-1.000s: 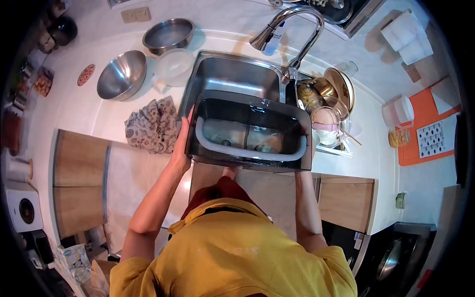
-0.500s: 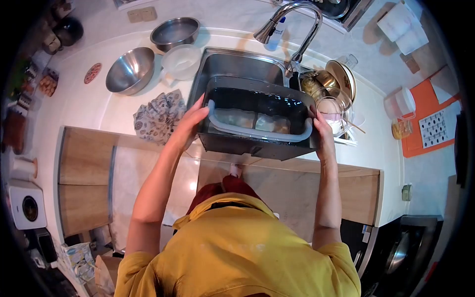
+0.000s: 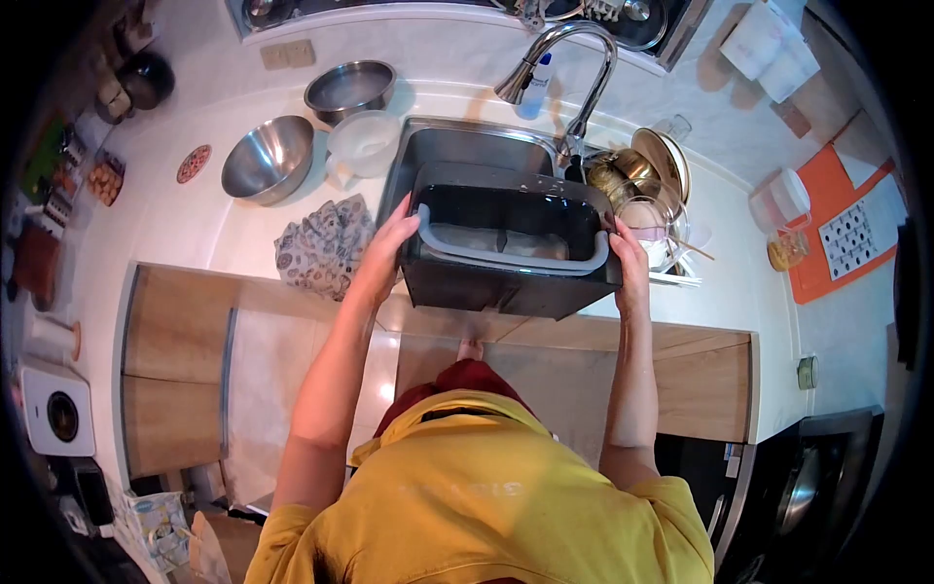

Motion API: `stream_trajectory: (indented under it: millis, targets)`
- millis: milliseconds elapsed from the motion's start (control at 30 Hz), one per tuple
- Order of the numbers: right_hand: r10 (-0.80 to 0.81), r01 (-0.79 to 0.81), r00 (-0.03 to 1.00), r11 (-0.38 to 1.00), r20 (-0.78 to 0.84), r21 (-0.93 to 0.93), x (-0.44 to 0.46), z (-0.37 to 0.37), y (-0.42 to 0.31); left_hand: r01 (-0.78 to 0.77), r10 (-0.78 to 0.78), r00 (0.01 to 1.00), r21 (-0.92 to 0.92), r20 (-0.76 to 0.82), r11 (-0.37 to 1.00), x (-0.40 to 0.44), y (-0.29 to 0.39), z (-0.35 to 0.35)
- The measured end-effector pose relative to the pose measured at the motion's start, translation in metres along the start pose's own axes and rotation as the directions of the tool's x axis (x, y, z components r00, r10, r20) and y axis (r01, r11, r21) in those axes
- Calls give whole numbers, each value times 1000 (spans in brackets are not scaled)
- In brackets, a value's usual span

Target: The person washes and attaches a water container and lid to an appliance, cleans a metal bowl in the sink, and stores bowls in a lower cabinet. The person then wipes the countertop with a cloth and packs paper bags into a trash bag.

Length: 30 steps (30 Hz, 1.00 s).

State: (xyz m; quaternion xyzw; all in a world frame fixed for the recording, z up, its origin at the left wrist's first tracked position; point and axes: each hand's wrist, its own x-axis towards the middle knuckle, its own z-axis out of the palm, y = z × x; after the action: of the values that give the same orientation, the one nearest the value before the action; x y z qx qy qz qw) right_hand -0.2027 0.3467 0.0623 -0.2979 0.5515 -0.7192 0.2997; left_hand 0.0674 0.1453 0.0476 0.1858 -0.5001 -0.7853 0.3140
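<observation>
A black rectangular bin with a grey band or handle along its near rim is held over the front edge of the steel sink. Pale, blurred patches show low inside it, and drops gleam on its dark inner wall; it looks wet. My left hand grips the bin's left end, fingers at the rim. At the opposite end, my right hand is closed on the upper corner. The bin's underside is hidden from view.
Behind the bin arches a chrome faucet. Dishes and a gold pot crowd the sink's right side. Left of it lie a patterned cloth, a steel bowl, a steel basin and a translucent plastic vessel.
The bin's angle has shifted slightly, so less of its inside bottom shows. Both hands keep their hold at the ends. My head view has moved a little, lowering the counter in the picture.
</observation>
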Motion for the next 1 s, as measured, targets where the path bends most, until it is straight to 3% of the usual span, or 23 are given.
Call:
stream_trajectory:
  millis: [133, 267, 300, 333, 367, 433, 467, 500, 567, 600, 767, 900, 1000]
  targets:
    - [-6, 6, 1000, 998, 5, -61, 1, -4, -2, -13, 13, 1000, 37, -7, 999, -1, 1, 2]
    - [-59, 82, 995, 939, 80, -333, 0, -5, -21, 7, -7, 1000, -3, -21, 1000, -3, 3, 6]
    - [-82, 127, 989, 895, 122, -429, 0, -6, -26, 21, -20, 999, 16, -47, 1000, -3, 3, 6]
    - [-181, 294, 954, 721, 239, -628, 4, -12, -32, 20, -19, 999, 22, -45, 1000, -2, 1, 3]
    - [-183, 293, 955, 724, 236, -625, 7, -12, -35, 7, -5, 999, 40, -52, 999, -1, -3, -1]
    - [-160, 560, 812, 484, 561, -672, 8, -6, -52, -2, 5, 998, 56, -55, 998, 2, -3, -2]
    - [-87, 592, 788, 375, 609, -713, 7, -4, -57, -7, 10, 999, 65, -36, 998, 0, -1, 0]
    - [-82, 586, 792, 379, 604, -717, 6, -2, -62, -11, 12, 1000, 73, -18, 997, -1, 2, 3]
    - [91, 675, 686, 291, 722, -678, 9, 3, -71, 9, -7, 1000, 78, -20, 997, -3, 4, 6]
    - [104, 706, 656, 266, 747, -657, 11, 4, -73, 15, -11, 999, 83, -48, 996, -4, 4, 5]
    - [147, 751, 581, 284, 801, -597, 25, 9, -80, 16, -17, 1000, 130, 2, 991, -3, 11, 4]
    - [156, 717, 549, 417, 821, -559, 43, 8, -78, 22, -26, 999, 132, 26, 991, -2, 9, -3]
    - [31, 637, 683, 463, 730, -616, 50, 13, -65, 71, -74, 997, 159, 16, 985, 0, 8, -9]
